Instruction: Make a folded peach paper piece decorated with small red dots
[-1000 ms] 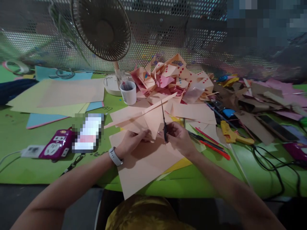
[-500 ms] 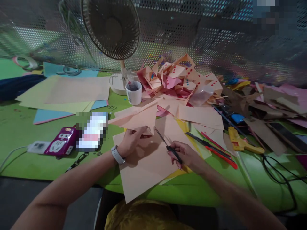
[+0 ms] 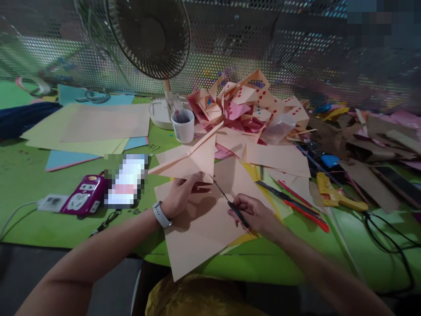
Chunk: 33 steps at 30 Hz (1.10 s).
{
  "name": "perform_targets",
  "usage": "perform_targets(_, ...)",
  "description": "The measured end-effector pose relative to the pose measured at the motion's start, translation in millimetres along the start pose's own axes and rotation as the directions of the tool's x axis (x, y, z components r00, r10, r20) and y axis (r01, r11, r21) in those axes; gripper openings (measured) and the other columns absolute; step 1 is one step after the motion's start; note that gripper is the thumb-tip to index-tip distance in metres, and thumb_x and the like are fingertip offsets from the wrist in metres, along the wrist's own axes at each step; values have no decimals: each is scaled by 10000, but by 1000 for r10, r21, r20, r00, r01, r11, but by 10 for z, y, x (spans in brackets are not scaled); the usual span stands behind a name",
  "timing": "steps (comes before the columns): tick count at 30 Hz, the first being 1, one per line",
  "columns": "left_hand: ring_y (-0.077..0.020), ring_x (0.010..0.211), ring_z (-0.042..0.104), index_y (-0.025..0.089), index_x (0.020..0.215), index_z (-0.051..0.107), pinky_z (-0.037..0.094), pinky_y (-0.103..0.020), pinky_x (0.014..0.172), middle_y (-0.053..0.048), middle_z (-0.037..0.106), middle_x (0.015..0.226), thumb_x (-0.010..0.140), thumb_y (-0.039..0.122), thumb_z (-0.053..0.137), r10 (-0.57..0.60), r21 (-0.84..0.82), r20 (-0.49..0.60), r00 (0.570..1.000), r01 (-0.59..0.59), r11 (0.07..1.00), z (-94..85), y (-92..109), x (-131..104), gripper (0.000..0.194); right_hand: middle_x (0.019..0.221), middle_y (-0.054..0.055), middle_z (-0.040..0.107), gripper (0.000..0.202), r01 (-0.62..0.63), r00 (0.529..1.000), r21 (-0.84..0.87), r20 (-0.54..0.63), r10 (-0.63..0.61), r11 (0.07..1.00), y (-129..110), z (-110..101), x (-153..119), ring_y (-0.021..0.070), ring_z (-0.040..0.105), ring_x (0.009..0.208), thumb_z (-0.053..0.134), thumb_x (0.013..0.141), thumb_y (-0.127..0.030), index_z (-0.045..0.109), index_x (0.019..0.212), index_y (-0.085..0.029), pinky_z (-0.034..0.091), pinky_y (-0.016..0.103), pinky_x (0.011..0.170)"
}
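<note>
My left hand, with a pale watch on its wrist, pinches the lower edge of a folded peach paper piece. Scissors with black handles are gripped in my right hand. Their blades point up and left, and the tips meet the folded paper's lower right corner beside my left fingertips. Whether the blades have paper between them is too small to tell. Under both hands lies a large flat peach sheet, tilted on the green table.
Left are a phone, a purple power strip and stacked coloured sheets. Behind stand a fan, a white cup and a heap of folded paper. Rightward lie red-handled scissors and a yellow glue gun.
The scissor tips have moved slightly left and down onto the corner of the folded paper. The folded paper has tipped a little, its upper flap rising. My left hand keeps its hold.
</note>
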<state>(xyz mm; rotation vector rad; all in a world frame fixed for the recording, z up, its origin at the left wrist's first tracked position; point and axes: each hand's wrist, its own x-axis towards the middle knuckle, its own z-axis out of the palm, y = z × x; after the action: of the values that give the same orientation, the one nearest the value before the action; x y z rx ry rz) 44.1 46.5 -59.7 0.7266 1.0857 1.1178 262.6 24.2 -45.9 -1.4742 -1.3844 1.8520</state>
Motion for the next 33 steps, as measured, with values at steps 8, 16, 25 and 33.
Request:
perform_targets(8,-275,966,724,151,789,706,564,-408,917,-137,771,971,820,481,693,-3,62,57,998,0,998,17,13,-47,331,567,-56,562,478,6,1000,-3,2,-6,1000,-10,32,-6,65,434,450,847,613,-523,505,711,-205,330,205,423)
perform_targets(16,-254,965,724,153,778,696,547,-404,962,-120,771,984,831,491,687,5,59,76,997,-10,998,10,-5,-49,343,557,-56,564,496,-1,1000,11,-1,1,1000,-43,47,-14,64,427,444,856,584,-536,509,704,-202,321,204,415)
perform_targets(25,-268,976,725,156,766,659,546,-415,954,-122,772,973,816,482,697,-3,44,65,998,1,999,30,11,-51,332,560,-46,567,501,11,1000,-24,-4,-11,1000,-55,48,-15,76,454,466,836,604,-565,502,697,-204,330,210,430)
perform_targets(33,-255,960,727,156,782,689,547,-403,953,-110,775,965,821,476,697,-6,39,63,998,4,999,21,-6,-44,322,555,-52,566,496,19,1000,-6,-15,-19,1000,-46,57,-16,74,451,461,853,586,-537,496,690,-208,334,208,435)
